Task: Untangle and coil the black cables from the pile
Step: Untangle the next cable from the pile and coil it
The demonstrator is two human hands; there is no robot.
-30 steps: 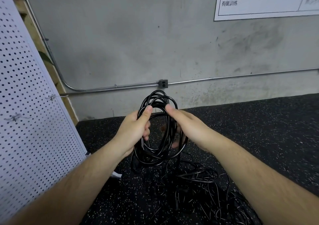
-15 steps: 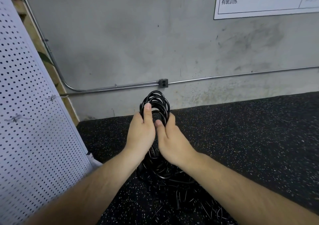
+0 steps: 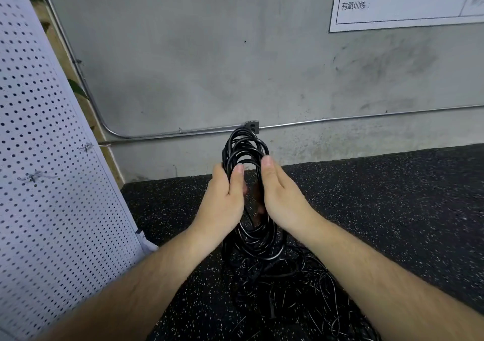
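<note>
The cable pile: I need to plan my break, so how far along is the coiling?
Done: several loops gathered into one coil. In hand: left hand and right hand grip that coil upright. Left: the tangled pile on the floor.

Centre of the frame: coil of cable (image 3: 245,154) held upright between left hand (image 3: 222,204) on its left side and right hand (image 3: 282,199) on its right, top loops rising above both thumbs, lower loops hanging below the wrists. Lower centre to lower right, under and between the forearms: cable pile (image 3: 296,296) lying on the floor (image 3: 392,209). Left edge: pegboard panel (image 3: 52,183) leaning, wall (image 3: 209,65) behind everything, conduit pipe (image 3: 340,120) running across it just above the floor, junction box (image 3: 252,126) right behind the coil's top, whiteboard (image 3: 406,0) at upper right.
</note>
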